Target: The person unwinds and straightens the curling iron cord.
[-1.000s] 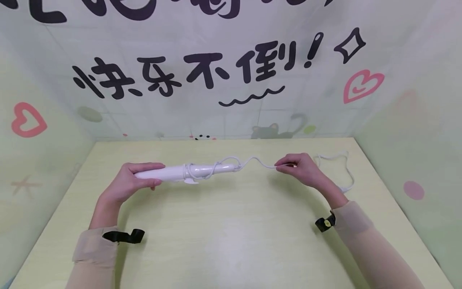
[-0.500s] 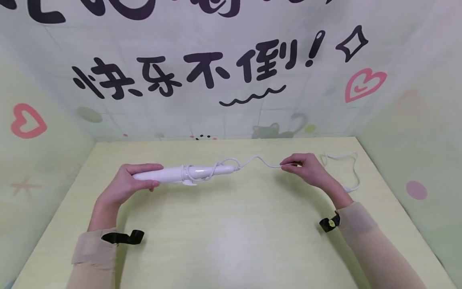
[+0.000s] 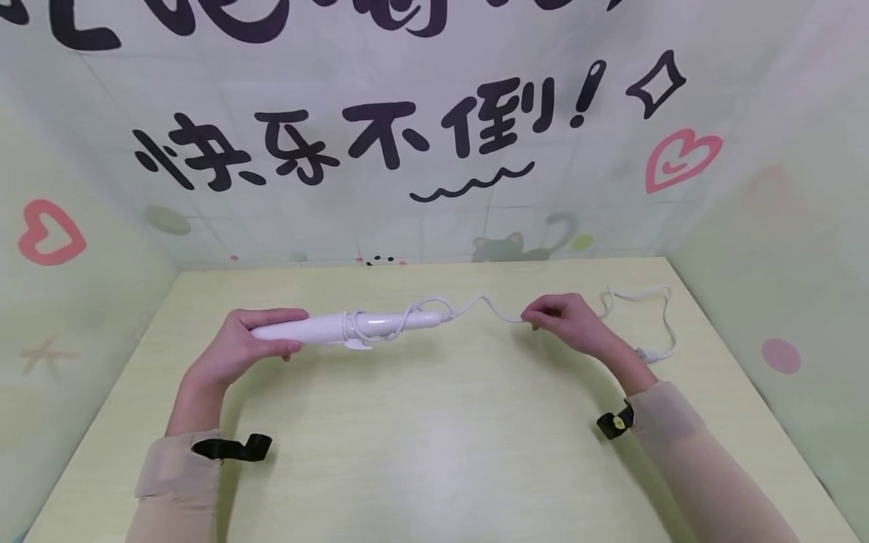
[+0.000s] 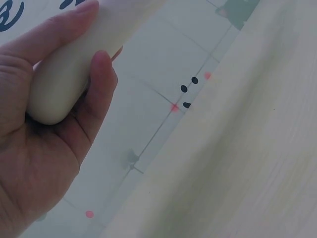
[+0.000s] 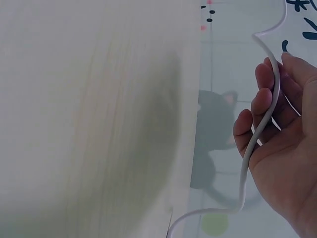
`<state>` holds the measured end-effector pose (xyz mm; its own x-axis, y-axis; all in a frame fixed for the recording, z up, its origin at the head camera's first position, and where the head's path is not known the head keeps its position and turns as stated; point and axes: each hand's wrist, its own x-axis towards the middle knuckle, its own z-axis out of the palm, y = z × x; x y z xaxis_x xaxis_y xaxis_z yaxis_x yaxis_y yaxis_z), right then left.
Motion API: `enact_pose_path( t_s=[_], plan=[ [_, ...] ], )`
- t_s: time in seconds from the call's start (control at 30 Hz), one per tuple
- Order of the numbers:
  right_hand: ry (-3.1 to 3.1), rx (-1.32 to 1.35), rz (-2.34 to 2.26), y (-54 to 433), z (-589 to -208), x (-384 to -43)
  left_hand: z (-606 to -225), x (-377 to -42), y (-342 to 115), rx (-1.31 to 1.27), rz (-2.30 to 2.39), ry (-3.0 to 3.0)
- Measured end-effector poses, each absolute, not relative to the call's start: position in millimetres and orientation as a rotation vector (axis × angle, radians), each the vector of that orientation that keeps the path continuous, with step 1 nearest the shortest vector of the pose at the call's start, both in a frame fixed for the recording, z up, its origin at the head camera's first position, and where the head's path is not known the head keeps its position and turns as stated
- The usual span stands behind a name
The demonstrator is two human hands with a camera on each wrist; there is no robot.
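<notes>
In the head view my left hand (image 3: 234, 347) grips the thick, rounded end of a white curling iron (image 3: 380, 323), thumb on one side and fingers on the other. The iron is level above the table, its small tab (image 3: 357, 345) pointing toward me. A white cord (image 3: 485, 300) loops around its slimmer half and leaves from its right end. My right hand (image 3: 566, 320) pinches that cord, with a slightly wavy stretch between. The right wrist view shows the cord (image 5: 267, 114) running across the curled fingers. The left wrist view shows the iron's blunt end (image 4: 52, 101) against my palm.
More cord (image 3: 668, 320) lies in a loop at the table's right, ending near a white plug (image 3: 648, 354) beside my right wrist. The pale wooden table (image 3: 434, 422) is bounded by printed walls (image 3: 434, 219) at the back and both sides.
My right hand first shifted slightly right along with the cord, then back a little left and lower. The left hand and the curling iron have barely moved.
</notes>
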<state>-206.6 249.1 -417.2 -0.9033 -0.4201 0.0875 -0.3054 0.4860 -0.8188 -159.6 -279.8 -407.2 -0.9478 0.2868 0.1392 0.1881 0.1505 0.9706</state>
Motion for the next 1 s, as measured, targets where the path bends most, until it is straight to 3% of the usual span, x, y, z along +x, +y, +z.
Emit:
enact_pose_path(
  t_s=[0.73, 1.0],
  plan=[
    [2.572, -0.696, -1.358, 238, -424, -208, -401, -156, -275, 0.474, 1.848, 2.381],
    [2.593, -0.821, -1.449, 204, -416, -210, -400, -156, -273, 0.517, 1.854, 2.353]
  ],
)
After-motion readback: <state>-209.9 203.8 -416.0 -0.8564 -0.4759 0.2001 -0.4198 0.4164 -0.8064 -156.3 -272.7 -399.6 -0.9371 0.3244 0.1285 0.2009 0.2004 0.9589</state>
